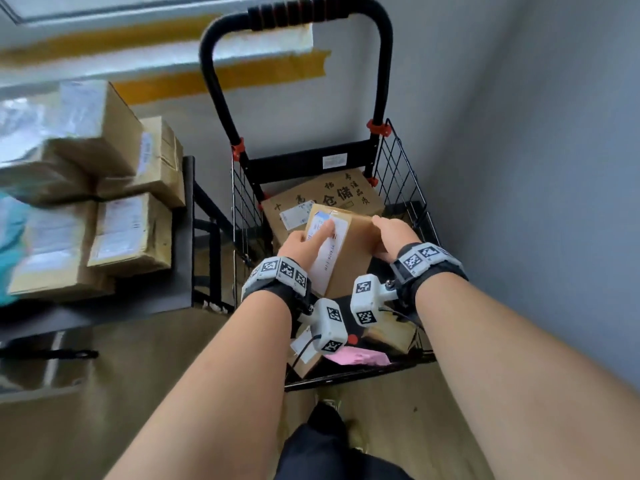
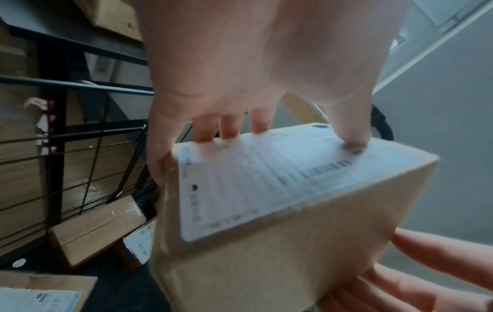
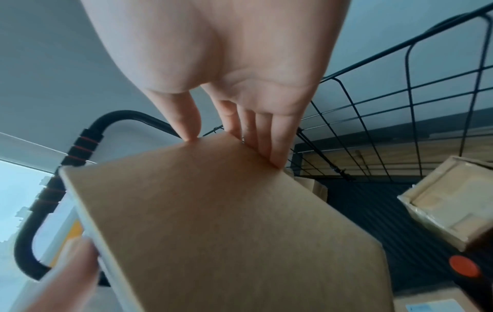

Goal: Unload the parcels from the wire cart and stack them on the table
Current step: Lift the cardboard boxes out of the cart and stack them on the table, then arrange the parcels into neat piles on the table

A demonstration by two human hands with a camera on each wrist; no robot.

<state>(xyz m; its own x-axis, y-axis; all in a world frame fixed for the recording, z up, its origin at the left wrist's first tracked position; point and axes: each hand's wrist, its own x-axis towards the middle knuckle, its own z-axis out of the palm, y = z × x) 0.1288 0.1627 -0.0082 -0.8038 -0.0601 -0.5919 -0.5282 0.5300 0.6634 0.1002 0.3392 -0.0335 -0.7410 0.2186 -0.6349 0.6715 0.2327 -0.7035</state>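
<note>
Your two hands hold one box above the cart.
Your left hand grips the box's labelled side, thumb across the white label, fingers curled over the far edge; your right hand grasps the plain side, thumb on top, fingers down the edge. Box: brown cardboard, smooth, rectangular, long axis running 6 to 12 o'clock in the head view, label face turned to 9 o'clock. Only the head view shows the table at 9 o'clock, stacked with taped cardboard parcels, and the printed carton in the cart at 12. Only the left wrist view shows the barcode. Only the right wrist view shows an open-topped carton at 3 o'clock. Cart: black wire mesh, ribbed foam handle.
</note>
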